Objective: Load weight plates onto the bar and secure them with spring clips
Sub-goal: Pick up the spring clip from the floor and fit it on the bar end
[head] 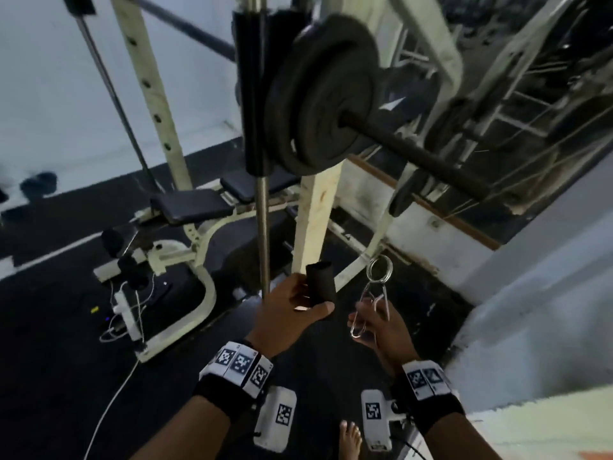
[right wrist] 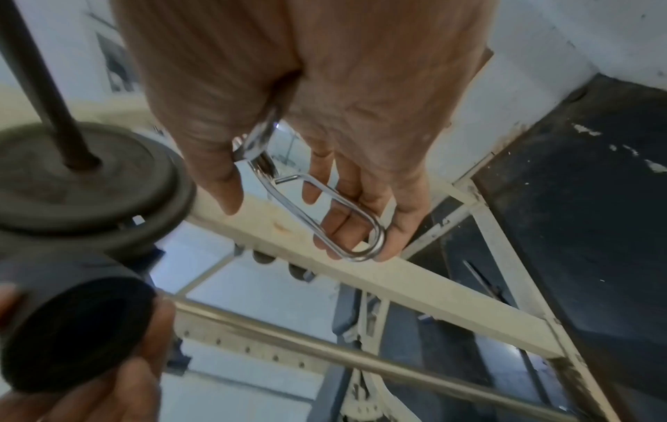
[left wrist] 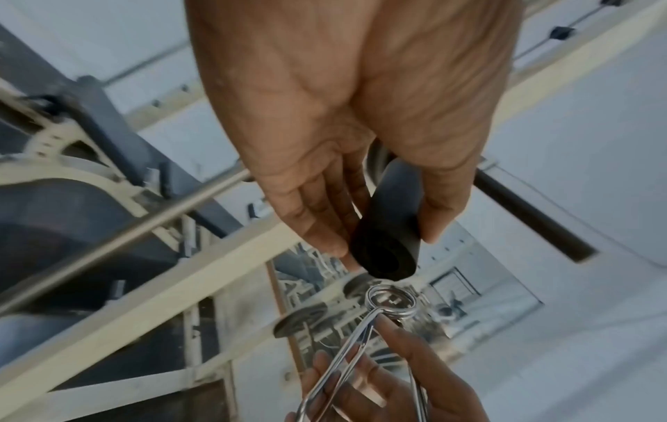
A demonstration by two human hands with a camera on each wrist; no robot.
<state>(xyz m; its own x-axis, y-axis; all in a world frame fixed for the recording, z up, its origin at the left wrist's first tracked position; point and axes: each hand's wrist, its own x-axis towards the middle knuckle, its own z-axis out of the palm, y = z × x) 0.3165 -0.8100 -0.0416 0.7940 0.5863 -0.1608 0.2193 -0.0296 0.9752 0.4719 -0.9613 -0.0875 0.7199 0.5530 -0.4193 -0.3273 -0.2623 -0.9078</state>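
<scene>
Two dark weight plates (head: 321, 94) sit on the bar (head: 418, 156), whose bare end points right and toward me. Below them my left hand (head: 313, 297) pinches a short black rubber tube (head: 321, 283) between thumb and fingers. In the left wrist view, that hand (left wrist: 386, 242) holds the tube (left wrist: 388, 228) with its hollow end facing out. My right hand (head: 368, 317) grips the wire handles of a chrome spring clip (head: 378, 280), its coil ring up. In the right wrist view, the clip (right wrist: 325, 211) lies across the right hand's (right wrist: 299, 225) fingers, beside the plates (right wrist: 90, 182).
A cream rack upright (head: 315, 220) and a steel guide rod (head: 263, 227) stand just beyond my hands. A padded bench (head: 192, 207) lies at left, with a power strip and cables (head: 124, 310) on the dark floor. A white wall (head: 530, 293) closes the right side. A bare foot (head: 350, 439) shows below.
</scene>
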